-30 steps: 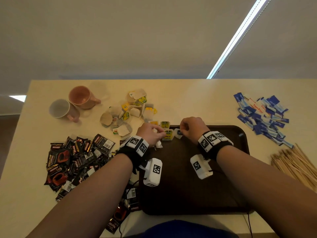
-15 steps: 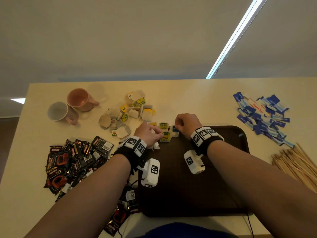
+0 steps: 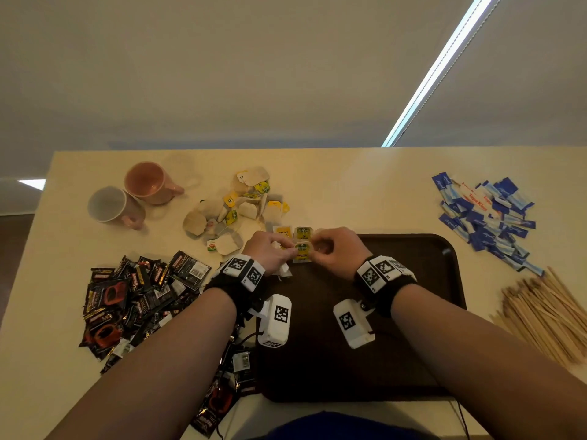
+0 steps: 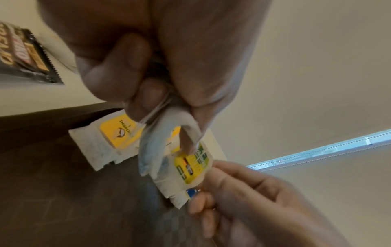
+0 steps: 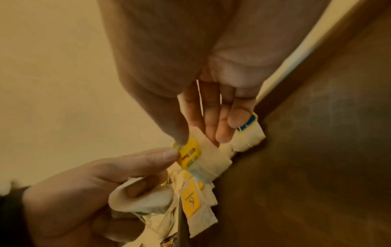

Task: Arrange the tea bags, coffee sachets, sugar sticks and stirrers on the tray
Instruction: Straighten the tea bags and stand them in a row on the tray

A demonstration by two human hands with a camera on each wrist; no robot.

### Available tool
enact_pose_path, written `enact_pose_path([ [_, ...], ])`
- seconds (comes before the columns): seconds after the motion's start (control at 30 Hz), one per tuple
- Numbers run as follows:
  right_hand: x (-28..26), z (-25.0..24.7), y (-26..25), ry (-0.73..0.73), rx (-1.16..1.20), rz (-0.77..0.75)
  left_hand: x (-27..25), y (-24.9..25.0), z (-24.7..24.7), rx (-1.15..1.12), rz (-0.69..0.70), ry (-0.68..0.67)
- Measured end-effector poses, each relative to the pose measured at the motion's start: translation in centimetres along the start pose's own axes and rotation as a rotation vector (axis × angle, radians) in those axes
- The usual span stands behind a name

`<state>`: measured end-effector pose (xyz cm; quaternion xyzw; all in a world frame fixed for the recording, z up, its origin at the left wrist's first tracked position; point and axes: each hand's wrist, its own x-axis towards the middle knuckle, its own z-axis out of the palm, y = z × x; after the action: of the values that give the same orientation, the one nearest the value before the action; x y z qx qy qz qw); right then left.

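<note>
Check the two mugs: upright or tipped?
Tipped. Both mugs, the pink one and the white-lined one, lie on their sides on the table, mouths facing the camera.

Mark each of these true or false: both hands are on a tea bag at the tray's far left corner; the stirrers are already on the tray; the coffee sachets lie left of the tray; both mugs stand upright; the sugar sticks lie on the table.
1. Both the left hand and the right hand pinch a tea bag at the far left corner of the tray: true.
2. The stirrers are on the tray: false, they lie on the table right of it.
3. The coffee sachets lie left of the tray: true.
4. Both mugs stand upright: false, they lie on their sides.
5. The sugar sticks lie on the table: true.
</note>
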<state>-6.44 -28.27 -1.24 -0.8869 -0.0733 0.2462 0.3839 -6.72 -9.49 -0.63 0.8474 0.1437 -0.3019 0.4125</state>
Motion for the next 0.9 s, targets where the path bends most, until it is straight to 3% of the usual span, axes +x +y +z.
enact_pose_path([
  [0.17, -0.2, 1.8, 1.0, -0.001, 0.165, 0.115, -0.2, -0.1, 0.0, -0.035, -0.013, -0.009],
  [0.33, 0.7, 2.9, 1.5, 0.057, 0.13, 0.253, -0.8, -0.2, -0.2, -0.027, -0.009, 0.009],
  [0.67, 2.7, 4.1, 0.7, 0.144, 0.022, 0.283, -3.0, -0.3, -2.2, -0.182, 0.003, 0.119],
  [0.9, 3.4, 4.2, 0.7, 0.177, 0.025, 0.369, -4.6, -0.7, -2.6, -0.419, -0.067, 0.078],
])
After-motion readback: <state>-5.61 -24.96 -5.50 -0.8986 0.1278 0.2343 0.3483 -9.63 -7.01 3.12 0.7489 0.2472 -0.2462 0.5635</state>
